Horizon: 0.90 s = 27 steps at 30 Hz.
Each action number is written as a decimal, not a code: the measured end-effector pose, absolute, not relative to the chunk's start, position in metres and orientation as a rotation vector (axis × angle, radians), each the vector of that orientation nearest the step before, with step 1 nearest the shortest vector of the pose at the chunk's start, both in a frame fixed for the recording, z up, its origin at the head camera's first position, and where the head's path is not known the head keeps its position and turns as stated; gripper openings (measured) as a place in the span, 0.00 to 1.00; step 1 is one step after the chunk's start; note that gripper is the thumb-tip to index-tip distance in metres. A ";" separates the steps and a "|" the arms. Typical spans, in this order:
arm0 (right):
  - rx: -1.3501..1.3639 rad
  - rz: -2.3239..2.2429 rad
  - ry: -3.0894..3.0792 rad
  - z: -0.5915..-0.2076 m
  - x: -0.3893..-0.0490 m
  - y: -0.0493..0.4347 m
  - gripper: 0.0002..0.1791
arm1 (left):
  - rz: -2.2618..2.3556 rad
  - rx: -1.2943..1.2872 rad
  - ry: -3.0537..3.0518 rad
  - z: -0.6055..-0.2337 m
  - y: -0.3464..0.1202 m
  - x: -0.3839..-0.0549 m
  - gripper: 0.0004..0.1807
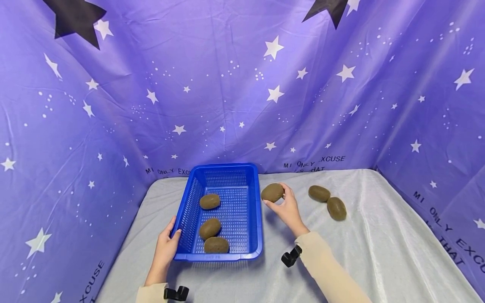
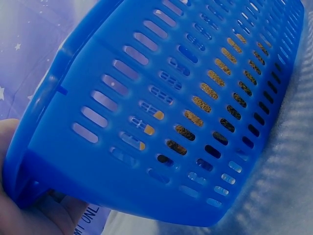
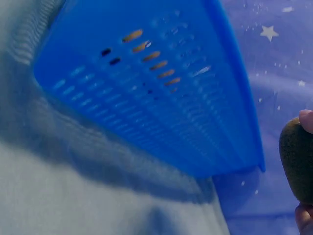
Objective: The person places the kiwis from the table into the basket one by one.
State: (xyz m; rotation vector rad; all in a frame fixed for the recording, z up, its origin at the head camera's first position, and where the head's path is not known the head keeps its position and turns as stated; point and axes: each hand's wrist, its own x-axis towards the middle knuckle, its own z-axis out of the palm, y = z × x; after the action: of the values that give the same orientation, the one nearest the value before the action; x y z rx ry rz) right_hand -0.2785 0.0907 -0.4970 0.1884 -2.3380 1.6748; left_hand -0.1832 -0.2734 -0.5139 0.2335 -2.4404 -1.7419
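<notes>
My left hand (image 1: 166,241) grips the left rim of a blue plastic basket (image 1: 260,227) with slotted walls. Three brown kiwifruits lie in the basket: one kiwifruit (image 1: 210,201) toward the back, another (image 1: 210,228) nearer the front, and a third (image 1: 216,245) by the front wall. Just outside the right rim, my right hand (image 1: 286,209) pinches a kiwifruit (image 1: 272,192) between thumb and fingers. In the right wrist view that held kiwifruit (image 3: 296,159) shows at the right edge, beside the basket wall (image 3: 146,98).
Two more kiwifruits, one (image 1: 319,193) behind the other (image 1: 337,208), lie close together on the grey-white cloth (image 1: 382,235) to the right. A purple star-patterned curtain (image 1: 235,105) stands behind the table and along both sides.
</notes>
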 end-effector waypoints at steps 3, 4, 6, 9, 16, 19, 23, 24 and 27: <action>0.237 1.666 -2.332 -0.491 -0.276 0.085 0.44 | -1.740 0.231 -2.441 -0.514 -0.273 -0.183 0.30; 0.251 1.664 -2.331 -0.490 -0.275 0.084 0.45 | -1.738 0.231 -2.443 -0.514 -0.273 -0.183 0.30; 0.269 1.677 -2.333 -0.487 -0.274 0.081 0.46 | -1.737 0.232 -2.442 -0.514 -0.273 -0.183 0.30; 0.297 1.705 -2.340 -0.484 -0.272 0.077 0.45 | -1.736 0.234 -2.442 -0.514 -0.273 -0.183 0.30; 0.383 1.768 -2.363 -0.480 -0.266 0.070 0.45 | -1.750 0.231 -2.433 -0.514 -0.273 -0.182 0.30; 0.415 1.774 -2.394 -0.480 -0.264 0.068 0.44 | -1.752 0.231 -2.430 -0.513 -0.273 -0.182 0.30; 0.460 1.742 -2.467 -0.482 -0.262 0.065 0.45 | -1.751 0.232 -2.435 -0.513 -0.273 -0.182 0.30; 0.470 1.741 -2.481 -0.483 -0.262 0.064 0.46 | -1.751 0.233 -2.437 -0.513 -0.273 -0.182 0.30; 0.500 1.743 -2.509 -0.484 -0.260 0.063 0.47 | -1.750 0.238 -2.440 -0.513 -0.273 -0.182 0.30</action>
State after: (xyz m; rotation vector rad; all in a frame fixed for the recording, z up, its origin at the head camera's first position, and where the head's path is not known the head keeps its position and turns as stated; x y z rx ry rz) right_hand -0.2604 0.0626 -0.4842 0.5000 -2.5086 1.7433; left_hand -0.1821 -0.2727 -0.5128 0.2382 -2.4404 -1.7496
